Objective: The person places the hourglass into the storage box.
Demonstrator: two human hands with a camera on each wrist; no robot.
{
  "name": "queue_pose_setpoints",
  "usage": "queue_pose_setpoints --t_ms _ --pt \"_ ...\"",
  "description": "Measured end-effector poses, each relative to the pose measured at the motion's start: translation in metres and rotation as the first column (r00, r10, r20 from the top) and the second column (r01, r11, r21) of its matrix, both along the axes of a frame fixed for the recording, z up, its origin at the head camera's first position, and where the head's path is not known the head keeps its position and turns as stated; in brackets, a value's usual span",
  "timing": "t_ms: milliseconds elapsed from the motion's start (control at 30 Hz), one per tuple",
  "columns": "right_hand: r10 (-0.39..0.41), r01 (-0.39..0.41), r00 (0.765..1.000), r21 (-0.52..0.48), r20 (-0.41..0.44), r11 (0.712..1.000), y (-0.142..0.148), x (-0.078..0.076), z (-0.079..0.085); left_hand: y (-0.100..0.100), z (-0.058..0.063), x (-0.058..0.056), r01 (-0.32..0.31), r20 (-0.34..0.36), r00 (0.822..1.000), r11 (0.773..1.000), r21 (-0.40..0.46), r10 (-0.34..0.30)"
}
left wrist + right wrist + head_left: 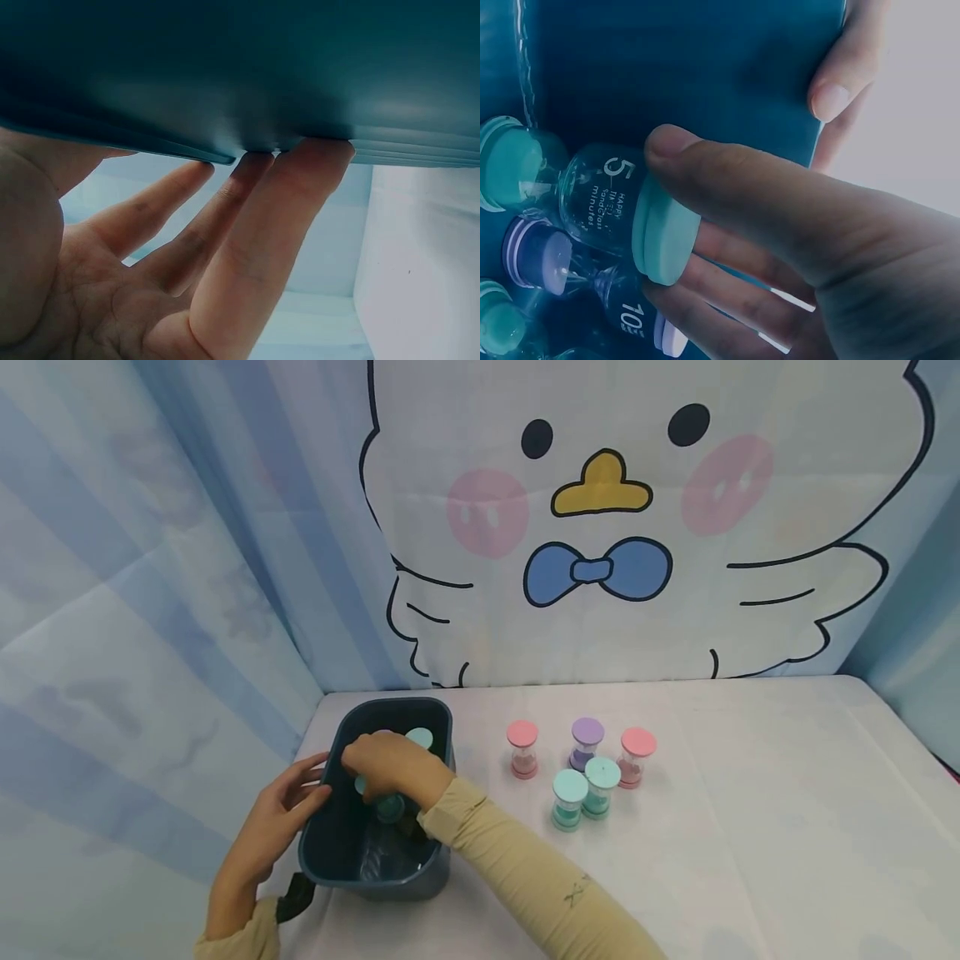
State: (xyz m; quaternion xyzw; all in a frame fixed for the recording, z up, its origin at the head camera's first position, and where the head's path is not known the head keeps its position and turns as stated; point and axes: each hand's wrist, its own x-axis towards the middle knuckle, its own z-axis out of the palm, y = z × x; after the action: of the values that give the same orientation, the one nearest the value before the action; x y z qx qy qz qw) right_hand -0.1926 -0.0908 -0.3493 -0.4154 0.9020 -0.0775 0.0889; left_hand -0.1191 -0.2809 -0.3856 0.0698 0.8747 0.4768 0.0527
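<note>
A dark blue bin (324, 847) stands at the left of the table. My left hand (268, 822) holds its left rim, thumb over the edge and fingertips against the outer wall, as the left wrist view shows. My right hand (397, 766) reaches down inside the bin. Its thumb and fingers pinch the end cap of a green sand timer (600, 199) marked 5 minutes, which lies on its side. Beside it lies a purple sand timer (544, 259) marked 10, and another green timer (501, 322) is partly cut off at the view's edge.
On the white table (787, 827) right of the bin stand several upright sand timers: a pink one (522, 749), a purple one (587, 742), another pink one (637, 756) and two green ones close together (570, 799). A cartoon-printed curtain (600, 635) hangs behind.
</note>
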Motion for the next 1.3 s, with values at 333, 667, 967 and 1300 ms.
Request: queue_pose_setpoints --t_ms 333,667,967,1300 --pt "0.001 0.000 0.999 -0.047 0.032 0.999 0.005 0.003 0.014 -0.001 0.001 0.000 0.001 0.005 1.000 1.000 0.006 -0.001" --pt "0.001 -0.001 1.000 -0.028 -0.009 1.000 0.015 0.004 0.024 -0.002 -0.001 -0.001 0.001 -0.003 1.000 1.000 0.013 -0.001" --pt "0.017 -0.020 0.998 -0.058 -0.059 0.998 0.028 0.008 0.032 -0.002 0.000 0.000 -0.005 0.011 1.000 1.000 0.012 0.005" --pt "0.005 -0.014 0.996 -0.100 -0.089 0.995 0.042 0.011 0.037 0.000 0.001 0.000 -0.028 0.023 0.999 1.000 0.002 0.028"
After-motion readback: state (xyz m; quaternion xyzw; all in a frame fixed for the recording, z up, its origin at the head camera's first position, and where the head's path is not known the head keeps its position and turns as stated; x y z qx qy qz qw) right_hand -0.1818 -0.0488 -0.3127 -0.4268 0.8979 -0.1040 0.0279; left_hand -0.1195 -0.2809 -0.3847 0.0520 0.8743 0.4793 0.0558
